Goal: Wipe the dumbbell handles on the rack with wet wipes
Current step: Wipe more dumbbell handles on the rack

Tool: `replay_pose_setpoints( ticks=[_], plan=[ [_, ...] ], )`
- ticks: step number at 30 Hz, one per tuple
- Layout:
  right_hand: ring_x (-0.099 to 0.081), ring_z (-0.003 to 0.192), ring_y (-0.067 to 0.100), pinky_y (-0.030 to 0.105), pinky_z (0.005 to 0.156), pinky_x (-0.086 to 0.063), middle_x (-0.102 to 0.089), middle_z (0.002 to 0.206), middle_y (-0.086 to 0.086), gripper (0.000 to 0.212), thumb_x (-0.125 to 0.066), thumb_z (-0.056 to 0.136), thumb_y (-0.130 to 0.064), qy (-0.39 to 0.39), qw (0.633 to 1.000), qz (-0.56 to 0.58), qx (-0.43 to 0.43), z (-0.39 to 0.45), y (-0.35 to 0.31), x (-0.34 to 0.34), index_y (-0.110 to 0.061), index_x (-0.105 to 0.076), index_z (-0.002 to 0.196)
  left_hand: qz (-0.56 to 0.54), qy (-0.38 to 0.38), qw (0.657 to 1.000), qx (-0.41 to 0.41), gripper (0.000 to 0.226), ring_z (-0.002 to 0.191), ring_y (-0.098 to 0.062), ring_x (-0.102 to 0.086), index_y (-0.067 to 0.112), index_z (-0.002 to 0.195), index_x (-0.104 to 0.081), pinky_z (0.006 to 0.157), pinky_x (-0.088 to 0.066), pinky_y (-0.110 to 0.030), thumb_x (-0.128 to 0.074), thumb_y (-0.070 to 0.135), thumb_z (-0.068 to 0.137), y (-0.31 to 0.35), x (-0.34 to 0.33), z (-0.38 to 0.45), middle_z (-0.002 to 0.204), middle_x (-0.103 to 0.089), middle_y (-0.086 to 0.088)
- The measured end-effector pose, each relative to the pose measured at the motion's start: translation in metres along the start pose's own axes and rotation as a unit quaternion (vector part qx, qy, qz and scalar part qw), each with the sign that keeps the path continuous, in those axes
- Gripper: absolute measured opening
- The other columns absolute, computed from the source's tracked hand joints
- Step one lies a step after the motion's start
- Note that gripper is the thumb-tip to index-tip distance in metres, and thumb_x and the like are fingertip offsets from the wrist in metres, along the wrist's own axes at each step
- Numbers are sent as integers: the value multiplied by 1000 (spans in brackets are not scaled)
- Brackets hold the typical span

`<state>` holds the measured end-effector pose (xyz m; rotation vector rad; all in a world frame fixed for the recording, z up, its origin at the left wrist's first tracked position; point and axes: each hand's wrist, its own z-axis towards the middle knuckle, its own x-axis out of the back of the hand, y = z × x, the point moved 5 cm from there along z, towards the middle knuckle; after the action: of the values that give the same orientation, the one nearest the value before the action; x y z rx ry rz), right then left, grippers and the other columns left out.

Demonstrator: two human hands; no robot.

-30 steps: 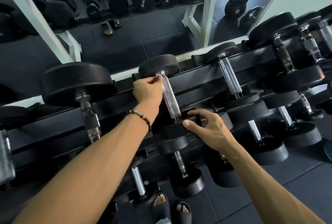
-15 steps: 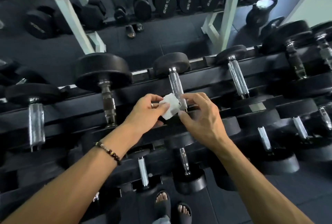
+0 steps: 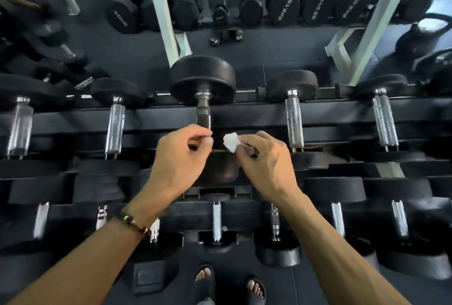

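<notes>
A crumpled white wet wipe (image 3: 230, 142) is pinched in the right hand (image 3: 263, 158) just below the dark dumbbell handle (image 3: 203, 115) on the rack (image 3: 244, 115), while the left hand (image 3: 179, 158), fingers curled and holding nothing, hovers alongside.

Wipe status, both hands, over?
Right hand pinches wipe. Left hand curled, empty, by dark handle. Wipe off handle. Nothing blocking.
</notes>
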<state>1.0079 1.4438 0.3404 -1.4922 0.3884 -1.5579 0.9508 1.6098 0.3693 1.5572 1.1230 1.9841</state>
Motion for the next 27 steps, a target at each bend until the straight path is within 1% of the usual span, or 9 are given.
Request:
replay_pose_setpoints(
  ticks=[1,3,5,7,14,18,22,25,27],
  plan=[
    [-56,65,17,40,63,-51,-58,74,-5,13,-62,88,-16,-10,1000,-13,-4,4,-1,-7,-20,-74,90,51,23,998,-27,17,86,-10,-67,18,99,-74,80,-56,-34,-62,24,89,-10,7,0,92,-73,7],
    [-57,68,18,41,67,-52,-60,74,-5,12,-60,88,-17,-20,999,-25,-8,13,-4,-18,-20,-71,89,108,7,993,-38,37,97,-19,-63,14,106,-72,88,-52,-40,-54,40,87,-31,10,2,101,-71,1],
    [-64,75,17,39,73,-54,-68,81,-3,16,-61,89,-20,-34,999,-27,-6,25,-6,-29,-21,-69,103,114,-36,993,-16,59,111,-19,-57,14,117,-67,96,-47,-39,-43,58,85,-54,8,5,114,-67,-1],
    [-67,77,19,39,76,-55,-71,81,0,21,-62,90,-23,-44,998,-49,7,40,-7,-40,-21,-67,111,89,-68,994,-3,69,116,-17,-53,16,123,-63,99,-44,-37,-37,66,83,-71,1,8,119,-63,1],
    [-64,68,32,40,63,-52,-70,75,7,19,-58,93,-21,11,985,-158,68,94,-25,-66,-17,-68,109,-42,-67,997,-1,57,98,-7,-59,28,107,-65,86,-49,-36,-42,73,81,-86,-10,13,100,-63,14],
    [-64,64,25,38,63,-53,-69,71,2,21,-59,96,-26,-60,984,-132,106,99,-23,-71,-16,-74,86,-54,-53,997,-4,54,94,-4,-58,34,98,-61,83,-49,-34,-40,79,79,-88,-10,12,94,-61,19],
    [-64,65,25,38,63,-56,-69,76,5,15,-67,88,-11,-140,970,-117,162,75,-21,-64,-13,-77,99,-66,-45,997,-13,63,90,-5,-59,32,95,-63,80,-50,-37,-35,85,77,-89,-11,12,91,-62,17],
    [-59,55,28,37,51,-53,-64,69,6,21,-56,92,-13,-78,969,-133,195,92,-26,-72,-14,-75,98,-74,-32,997,-18,57,86,-5,-60,32,91,-62,77,-51,-36,-38,82,79,-89,-12,12,87,-62,16],
    [-57,52,29,40,48,-51,-61,67,7,18,-56,91,-10,-11,977,-131,167,109,-25,-78,-11,-72,85,-70,-26,997,-19,56,86,-5,-60,32,91,-62,76,-50,-35,-37,81,80,-90,-12,12,86,-62,16]
  ],
)
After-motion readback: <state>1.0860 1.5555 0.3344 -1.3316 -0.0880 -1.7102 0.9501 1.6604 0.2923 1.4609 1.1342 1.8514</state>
